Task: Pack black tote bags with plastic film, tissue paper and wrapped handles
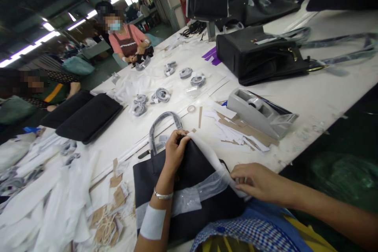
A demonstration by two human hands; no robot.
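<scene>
A black handbag (203, 169) lies on the table right in front of me, its wrapped handle (161, 120) sticking up at the far side. Across its front runs a band of clear plastic wrap (191, 197). My left hand (176, 145) pinches the bag's upper corner, where a white sheet of wrapping (205, 147) begins. This sheet runs along the bag's edge toward my right hand (251, 181). The fingers of my right hand are closed on the sheet's lower end, beside the bag.
A grey tape dispenser (260, 112) stands to the right, by paper strips (242, 134). Another black bag (260, 55) lies behind it. Wrapped strap coils (162, 95) are scattered mid-table. White wrapping (56, 201) and tags (108, 224) cover the left. Co-workers (126, 39) are across the table.
</scene>
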